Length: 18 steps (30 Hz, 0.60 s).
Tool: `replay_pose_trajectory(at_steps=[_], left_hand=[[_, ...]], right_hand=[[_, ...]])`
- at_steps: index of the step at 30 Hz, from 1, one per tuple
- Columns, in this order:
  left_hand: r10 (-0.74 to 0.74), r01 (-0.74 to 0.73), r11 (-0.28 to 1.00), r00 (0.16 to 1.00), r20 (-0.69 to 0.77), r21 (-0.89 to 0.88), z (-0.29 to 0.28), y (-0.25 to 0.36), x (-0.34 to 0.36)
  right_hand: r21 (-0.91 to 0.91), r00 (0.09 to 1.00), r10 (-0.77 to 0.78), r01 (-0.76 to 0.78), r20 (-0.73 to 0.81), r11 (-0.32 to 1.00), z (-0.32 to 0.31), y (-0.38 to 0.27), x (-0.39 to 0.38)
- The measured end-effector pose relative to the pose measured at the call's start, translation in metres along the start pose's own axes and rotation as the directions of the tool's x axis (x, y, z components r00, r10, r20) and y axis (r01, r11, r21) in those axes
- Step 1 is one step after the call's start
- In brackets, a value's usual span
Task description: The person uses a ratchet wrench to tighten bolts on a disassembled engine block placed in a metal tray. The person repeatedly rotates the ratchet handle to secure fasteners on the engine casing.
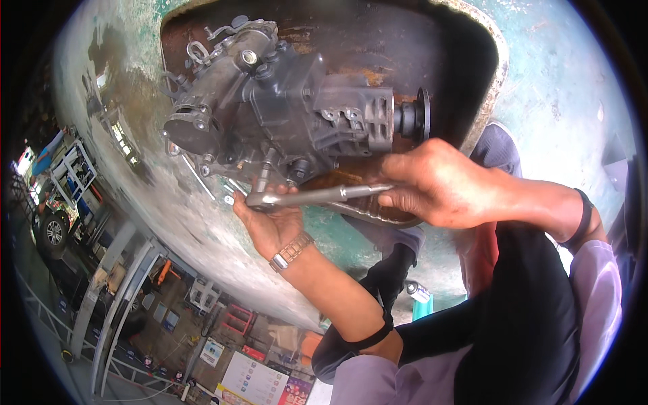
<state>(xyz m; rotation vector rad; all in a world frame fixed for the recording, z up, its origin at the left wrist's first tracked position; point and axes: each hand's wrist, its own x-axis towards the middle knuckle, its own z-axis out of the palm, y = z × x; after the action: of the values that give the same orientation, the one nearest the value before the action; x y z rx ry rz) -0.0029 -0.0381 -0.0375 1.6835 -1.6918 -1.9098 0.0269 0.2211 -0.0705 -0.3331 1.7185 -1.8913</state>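
Observation:
A dark metal gearbox [283,94] lies in a rusty metal tray, its round output flange [423,115] pointing right. Across its near side runs a ratchet wrench [304,198], with a socket [266,165] reaching from its head up to the housing; the fastener under the socket is hidden. My right hand [432,185] is closed around the end of the wrench handle. Under the ratchet head, my left hand [273,226] supports it, fingers curled up against the head and socket.
The tray rim [501,61] curves around the gearbox. Thin metal rods or tools [199,179] lie on the floor beside the tray. A spray can [418,291] stands near my legs. At far left is a vehicle wheel [54,231]; a red crate [237,319] sits lower left.

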Motion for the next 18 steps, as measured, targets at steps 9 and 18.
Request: replay_pose_trajectory(at_steps=[9, 18], left_hand=[[-0.168, 0.162, 0.963, 0.986, -0.013, -0.215, 0.004, 0.008, 0.000], [-0.235, 0.292, 0.881, 0.953, 0.191, -0.373, -0.008, 0.011, 0.006]], right_hand=[[0.014, 0.925, -0.350, 0.356, -0.149, 0.935, -0.036, -0.047, 0.074], [-0.199, 0.834, -0.470, 0.428, -0.290, 0.881, -0.032, -0.081, 0.146]])
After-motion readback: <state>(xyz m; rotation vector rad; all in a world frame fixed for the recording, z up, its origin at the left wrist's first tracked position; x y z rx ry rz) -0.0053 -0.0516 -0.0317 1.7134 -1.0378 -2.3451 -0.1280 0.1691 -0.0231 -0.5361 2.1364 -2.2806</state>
